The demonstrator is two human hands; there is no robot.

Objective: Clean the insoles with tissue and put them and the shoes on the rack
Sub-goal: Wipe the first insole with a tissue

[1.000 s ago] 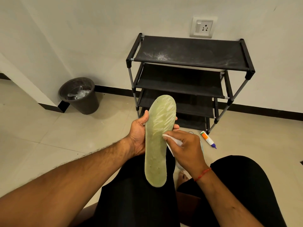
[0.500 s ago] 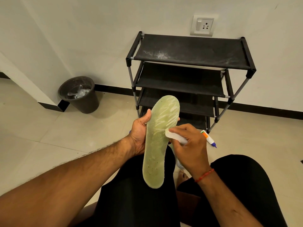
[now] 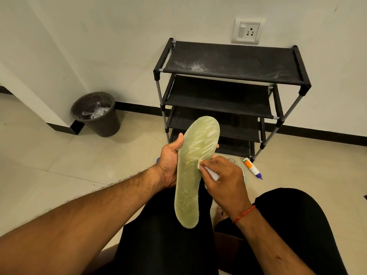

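Far up and to the left of the left hand (image 3: 168, 161), a dark brown round plastic wastebin (image 3: 97, 116) stands on the pale tiled floor (image 3: 59, 165) by a wall corner, with crumpled clear plastic inside. The left hand grips a long pale green mesh-faced insole (image 3: 188, 175) by its left edge. Its thumb is pressed on the near face towards the toe half, and its fingertips show past the far edge. The insole stands nearly upright above the person's black-clad lap (image 3: 158, 235), toe end tilted up and to the right.

Just right of the insole, the right hand (image 3: 224, 179) pinches a small white wad of tissue (image 3: 213, 175) in curled fingers and presses it against the insole's right edge, about midway along. A red thread bracelet (image 3: 243, 214) circles that wrist.

Beyond both hands, a black four-tier fabric-and-tube shoe rack (image 3: 228, 64) stands against the wall, its top shelf marked with whitish dust. Right of the right hand, on the floor beside the rack's front leg, lies a white glue tube with an orange label and blue tip (image 3: 251, 168). Above the rack is a white wall socket plate (image 3: 248, 31).
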